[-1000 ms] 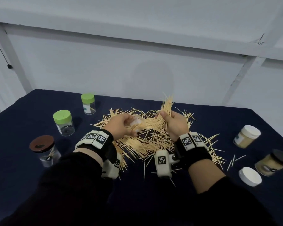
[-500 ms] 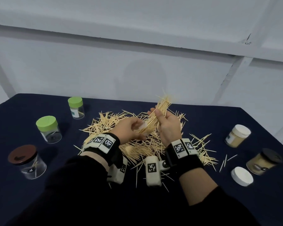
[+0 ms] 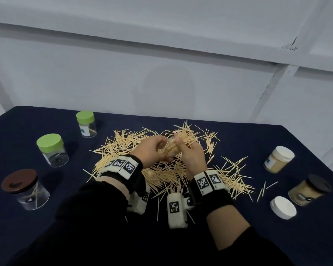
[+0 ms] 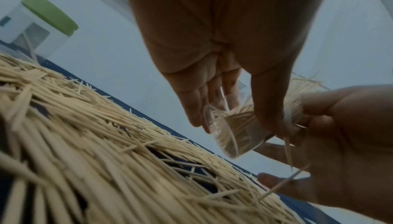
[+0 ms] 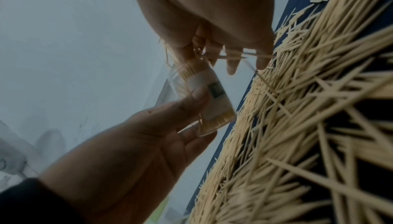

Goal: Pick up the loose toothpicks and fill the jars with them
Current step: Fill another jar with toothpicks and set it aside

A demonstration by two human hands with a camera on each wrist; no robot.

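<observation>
A wide pile of loose toothpicks (image 3: 161, 169) lies in the middle of the dark blue table (image 3: 238, 143). Just above it my left hand (image 3: 161, 150) grips a small clear jar (image 4: 229, 131), tilted on its side and partly filled with toothpicks. The jar (image 5: 204, 96) carries a white label. My right hand (image 3: 181, 146) pinches a bundle of toothpicks (image 3: 183, 137) at the jar's mouth, and their far ends fan out past the fingers. In the head view the jar is almost hidden between the two hands. A few single toothpicks (image 4: 287, 145) stick out from the right hand (image 4: 340, 135).
On the left stand two green-lidded jars (image 3: 51, 148) (image 3: 85, 123) and a brown-lidded jar (image 3: 24, 189), each nearly empty. On the right stand a full white-lidded jar (image 3: 279, 159), a full black-lidded jar (image 3: 309, 190) and a loose white lid (image 3: 283, 207). Stray toothpicks (image 3: 263, 189) lie nearby.
The hands have drawn together. The bundle, which stood steeply upward in the right hand, now lies flatter and lower at the jar's mouth. The head view has shifted a little.
</observation>
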